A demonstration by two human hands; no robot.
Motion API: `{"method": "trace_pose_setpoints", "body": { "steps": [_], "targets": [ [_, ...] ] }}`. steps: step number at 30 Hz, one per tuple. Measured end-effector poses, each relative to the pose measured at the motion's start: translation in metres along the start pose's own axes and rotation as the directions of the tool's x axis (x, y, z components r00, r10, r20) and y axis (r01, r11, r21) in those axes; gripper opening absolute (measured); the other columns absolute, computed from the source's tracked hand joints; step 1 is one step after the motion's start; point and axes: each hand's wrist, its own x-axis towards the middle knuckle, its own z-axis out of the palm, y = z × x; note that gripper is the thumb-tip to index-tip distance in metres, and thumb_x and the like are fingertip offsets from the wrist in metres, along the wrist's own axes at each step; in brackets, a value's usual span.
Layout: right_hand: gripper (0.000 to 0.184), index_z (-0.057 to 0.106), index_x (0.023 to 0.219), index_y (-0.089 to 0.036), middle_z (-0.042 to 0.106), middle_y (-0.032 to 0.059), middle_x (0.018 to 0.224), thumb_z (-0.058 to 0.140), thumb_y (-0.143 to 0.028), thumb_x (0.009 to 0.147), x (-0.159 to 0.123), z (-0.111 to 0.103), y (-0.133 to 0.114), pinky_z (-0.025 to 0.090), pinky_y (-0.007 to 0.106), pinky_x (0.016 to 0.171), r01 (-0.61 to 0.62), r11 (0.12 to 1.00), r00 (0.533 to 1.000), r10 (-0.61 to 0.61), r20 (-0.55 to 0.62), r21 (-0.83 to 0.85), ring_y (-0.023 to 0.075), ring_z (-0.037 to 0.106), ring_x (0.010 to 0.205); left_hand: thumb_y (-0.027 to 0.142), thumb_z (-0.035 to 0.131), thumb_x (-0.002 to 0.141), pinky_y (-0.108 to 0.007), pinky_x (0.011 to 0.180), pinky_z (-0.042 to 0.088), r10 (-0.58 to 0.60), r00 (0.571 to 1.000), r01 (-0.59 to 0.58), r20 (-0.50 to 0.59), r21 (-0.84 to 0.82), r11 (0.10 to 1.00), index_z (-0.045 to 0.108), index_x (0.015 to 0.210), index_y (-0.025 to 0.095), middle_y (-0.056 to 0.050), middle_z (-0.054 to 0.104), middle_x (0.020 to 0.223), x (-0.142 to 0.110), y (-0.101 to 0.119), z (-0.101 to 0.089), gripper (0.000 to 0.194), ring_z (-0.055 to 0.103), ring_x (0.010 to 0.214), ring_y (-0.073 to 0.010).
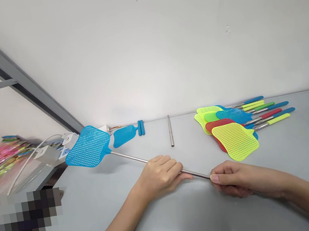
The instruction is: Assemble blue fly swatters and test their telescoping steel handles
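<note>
The left hand (pixel 162 173) has its grip curled over a thin metal rod (pixel 128 157), fingers wrapped across the top and thumb stretched along below. The right hand (pixel 232 179) pinches the same rod farther along, between thumb and bent fingers; the rod's end is hidden there. The rod belongs to a blue fly swatter (pixel 87 146), held slantwise above the table (pixel 101 221), its mesh head out to the left, beyond the left hand.

Just beyond that head, a loose blue swatter head (pixel 124 136) lies on the table, its neck near two short blue handles (pixel 141 127) set side by side. Farther right, apart from these, a separate metal tube (pixel 170 132) lies pointing toward the wall (pixel 145 54).

Beyond the right hand is an overlapping pile of swatters (pixel 235 141), with yellow, green, blue and red heads toward the left and handles toward the right; a yellow one lies nearest. At far left are white plugs (pixel 71 138), a white cable (pixel 29 157) and plastic-wrapped, mostly pink goods (pixel 0 159), beside a grey metal frame (pixel 12 67).
</note>
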Motion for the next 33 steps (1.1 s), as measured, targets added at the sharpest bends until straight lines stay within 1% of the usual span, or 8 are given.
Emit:
{"method": "trace_pose_setpoints", "body": {
  "steps": [3, 6, 10, 14, 22, 25, 29, 33],
  "targets": [
    [0.030, 0.051, 0.070, -0.015, 0.038, -0.0058, 0.051, 0.048, -0.043, 0.082, 0.000, -0.004, 0.001, 0.015, 0.019, 0.039, 0.024, 0.999, 1.000, -0.024, -0.005, -0.037, 0.0048, 0.023, 0.042, 0.040, 0.048, 0.084, -0.024, 0.048, 0.026, -0.046, 0.998, 0.048, 0.031, -0.054, 0.997, 0.049, 0.060, 0.016, 0.004, 0.043, 0.051, 0.002, 0.003, -0.003, 0.033, 0.038, 0.050, -0.0090],
    [0.029, 0.053, 0.072, -0.015, 0.042, -0.0047, 0.052, 0.047, -0.042, 0.082, -0.001, -0.005, 0.001, 0.017, 0.019, 0.039, 0.022, 0.998, 0.999, -0.024, -0.023, -0.065, 0.0047, 0.026, 0.042, 0.039, 0.046, 0.084, -0.024, 0.048, 0.027, -0.080, 0.994, 0.088, 0.080, -0.106, 0.990, 0.049, 0.060, 0.016, 0.003, 0.043, 0.050, 0.003, 0.005, -0.004, 0.034, 0.038, 0.050, -0.0090],
    [0.028, 0.054, 0.075, -0.015, 0.048, -0.0033, 0.055, 0.044, -0.039, 0.084, -0.002, -0.006, 0.000, 0.022, 0.018, 0.040, 0.014, 0.997, 0.999, -0.016, -0.029, -0.077, 0.0044, 0.030, 0.040, 0.040, 0.044, 0.085, -0.023, 0.048, 0.028, -0.106, 0.985, 0.128, 0.134, -0.161, 0.979, 0.049, 0.060, 0.016, 0.003, 0.044, 0.051, 0.003, 0.005, -0.003, 0.035, 0.039, 0.051, -0.0092],
    [0.027, 0.056, 0.076, -0.014, 0.050, -0.0025, 0.057, 0.044, -0.037, 0.084, -0.002, -0.007, 0.000, 0.024, 0.018, 0.040, 0.017, 0.997, 1.000, -0.018, -0.021, -0.070, 0.0041, 0.032, 0.040, 0.040, 0.044, 0.085, -0.023, 0.050, 0.029, -0.124, 0.978, 0.155, 0.167, -0.192, 0.969, 0.049, 0.061, 0.016, 0.003, 0.044, 0.052, 0.002, 0.005, -0.002, 0.035, 0.040, 0.052, -0.0094],
    [0.031, 0.061, 0.084, -0.015, 0.048, -0.0028, 0.059, 0.047, -0.043, 0.082, -0.003, -0.010, -0.001, 0.023, 0.017, 0.038, 0.008, 0.995, 0.999, -0.013, -0.049, -0.101, 0.0038, 0.032, 0.040, 0.039, 0.044, 0.086, -0.023, 0.050, 0.028, -0.142, 0.973, 0.180, 0.180, -0.216, 0.960, 0.050, 0.063, 0.016, 0.003, 0.045, 0.053, 0.001, 0.003, -0.002, 0.033, 0.040, 0.052, -0.0094],
    [0.033, 0.061, 0.087, -0.015, 0.048, -0.0024, 0.061, 0.047, -0.045, 0.082, -0.004, -0.012, -0.003, 0.025, 0.017, 0.039, 0.003, 0.992, 0.998, -0.012, -0.069, -0.127, 0.0040, 0.033, 0.042, 0.039, 0.045, 0.085, -0.023, 0.049, 0.027, -0.161, 0.971, 0.196, 0.176, -0.204, 0.959, 0.048, 0.061, 0.016, 0.003, 0.045, 0.052, 0.000, 0.002, -0.003, 0.033, 0.040, 0.052, -0.0094],
    [0.037, 0.059, 0.083, -0.014, 0.050, -0.0013, 0.062, 0.047, -0.049, 0.081, -0.005, -0.015, -0.004, 0.029, 0.016, 0.042, -0.012, 0.994, 0.992, -0.002, -0.130, -0.107, 0.0051, 0.036, 0.046, 0.039, 0.046, 0.084, -0.024, 0.049, 0.027, -0.186, 0.967, 0.218, 0.172, -0.190, 0.957, 0.049, 0.062, 0.016, 0.003, 0.046, 0.053, -0.002, 0.001, -0.003, 0.032, 0.041, 0.053, -0.0093],
    [0.036, 0.057, 0.081, -0.015, 0.052, -0.0010, 0.063, 0.050, -0.049, 0.079, -0.005, -0.016, -0.005, 0.030, 0.016, 0.041, -0.018, 0.992, 0.990, 0.001, -0.139, -0.126, 0.0050, 0.037, 0.046, 0.039, 0.045, 0.085, -0.024, 0.049, 0.027, -0.192, 0.966, 0.223, 0.175, -0.180, 0.958, 0.049, 0.062, 0.016, 0.003, 0.046, 0.053, -0.002, 0.001, -0.002, 0.033, 0.041, 0.053, -0.0094]
  ]
}}
